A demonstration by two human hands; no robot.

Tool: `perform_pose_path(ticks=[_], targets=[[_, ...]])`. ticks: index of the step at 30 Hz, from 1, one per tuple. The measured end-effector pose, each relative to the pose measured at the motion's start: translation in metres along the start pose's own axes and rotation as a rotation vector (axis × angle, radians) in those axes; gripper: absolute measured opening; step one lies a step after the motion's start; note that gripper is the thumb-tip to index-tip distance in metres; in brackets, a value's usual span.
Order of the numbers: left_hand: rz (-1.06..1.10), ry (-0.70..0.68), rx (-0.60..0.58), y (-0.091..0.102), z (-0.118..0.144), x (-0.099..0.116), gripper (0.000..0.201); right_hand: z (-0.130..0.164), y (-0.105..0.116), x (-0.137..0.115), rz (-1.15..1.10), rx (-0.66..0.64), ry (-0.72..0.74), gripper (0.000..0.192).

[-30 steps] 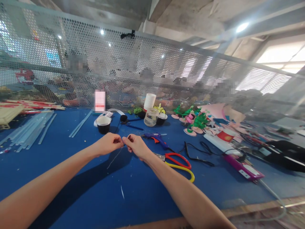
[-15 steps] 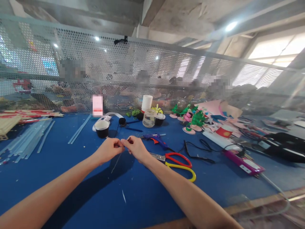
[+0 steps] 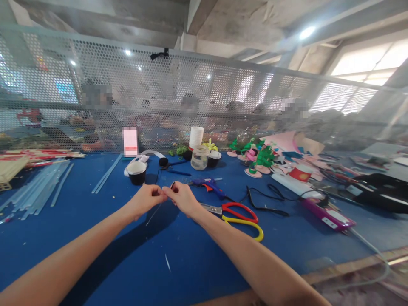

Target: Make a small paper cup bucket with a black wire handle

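My left hand and my right hand meet fingertip to fingertip above the blue table. Both pinch a thin pale wire whose loose end hangs down to the left under my left hand. A small dark piece shows at my right fingertips; what it is I cannot tell. Red-and-yellow scissors lie just right of my right wrist. A blue glue gun lies beyond my right hand.
A black cup, a clear jar and a white roll stand behind my hands. Clear glue sticks lie at left. Green and pink craft pieces, black cables and a purple tool crowd the right. A perforated metal screen closes the back; people sit behind it.
My hands have stayed together on the wire, with small finger movements. The camera has tilted slightly, and the view has shifted a little to the right.
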State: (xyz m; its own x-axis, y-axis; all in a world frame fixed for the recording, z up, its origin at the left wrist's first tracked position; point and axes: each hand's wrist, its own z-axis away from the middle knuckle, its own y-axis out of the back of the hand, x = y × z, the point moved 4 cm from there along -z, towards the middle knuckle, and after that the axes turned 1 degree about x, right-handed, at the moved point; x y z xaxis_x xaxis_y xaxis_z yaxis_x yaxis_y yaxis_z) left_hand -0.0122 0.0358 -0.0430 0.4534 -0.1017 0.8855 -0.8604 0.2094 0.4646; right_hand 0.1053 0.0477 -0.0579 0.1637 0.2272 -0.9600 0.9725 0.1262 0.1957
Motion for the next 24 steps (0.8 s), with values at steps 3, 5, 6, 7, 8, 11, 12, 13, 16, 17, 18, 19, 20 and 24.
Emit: perform_pose_path(ticks=[3,5,6,7,8,11,12,13,16,17,18,19,20,24], targets=[[-0.011,-0.024,-0.008,-0.0009,0.0004,0.0010,0.027,0.0007,0.0005,-0.0011,0.003,0.002,-0.007,0.038],[-0.002,0.003,-0.007,-0.0009,0.0013,0.0022,0.028,0.0004,-0.0011,-0.0008,-0.065,-0.034,-0.031,0.036],[0.009,0.020,-0.010,-0.0008,0.0017,0.0029,0.027,-0.0002,-0.0020,-0.0004,-0.124,-0.055,-0.042,0.034],[0.021,0.036,-0.014,-0.0008,0.0020,0.0036,0.027,-0.0011,-0.0027,0.0000,-0.196,-0.075,-0.054,0.033],[0.036,0.049,-0.020,-0.0008,0.0021,0.0041,0.026,-0.0021,-0.0032,0.0006,-0.273,-0.095,-0.065,0.033],[0.098,0.083,-0.053,-0.0012,0.0021,0.0042,0.024,-0.0054,-0.0026,0.0026,-0.478,-0.138,-0.103,0.034],[0.124,0.092,-0.064,-0.0012,0.0021,0.0041,0.025,-0.0063,-0.0023,0.0032,-0.526,-0.153,-0.115,0.034],[0.149,0.103,-0.076,-0.0013,0.0021,0.0039,0.025,-0.0069,-0.0019,0.0036,-0.562,-0.165,-0.124,0.033],[0.211,0.137,-0.107,-0.0014,0.0026,0.0036,0.027,-0.0077,-0.0004,0.0044,-0.614,-0.165,-0.140,0.033],[0.221,0.144,-0.113,-0.0015,0.0027,0.0036,0.028,-0.0078,0.0000,0.0047,-0.619,-0.155,-0.145,0.033],[0.224,0.146,-0.115,-0.0016,0.0028,0.0035,0.028,-0.0078,0.0002,0.0050,-0.619,-0.144,-0.151,0.033],[0.220,0.141,-0.114,-0.0016,0.0027,0.0035,0.028,-0.0077,0.0003,0.0053,-0.617,-0.133,-0.158,0.034],[0.211,0.133,-0.110,-0.0016,0.0025,0.0033,0.028,-0.0076,0.0004,0.0056,-0.614,-0.122,-0.163,0.034],[0.134,0.092,-0.082,-0.0022,0.0012,0.0010,0.027,-0.0076,0.0011,0.0083,-0.586,-0.067,-0.186,0.035]])
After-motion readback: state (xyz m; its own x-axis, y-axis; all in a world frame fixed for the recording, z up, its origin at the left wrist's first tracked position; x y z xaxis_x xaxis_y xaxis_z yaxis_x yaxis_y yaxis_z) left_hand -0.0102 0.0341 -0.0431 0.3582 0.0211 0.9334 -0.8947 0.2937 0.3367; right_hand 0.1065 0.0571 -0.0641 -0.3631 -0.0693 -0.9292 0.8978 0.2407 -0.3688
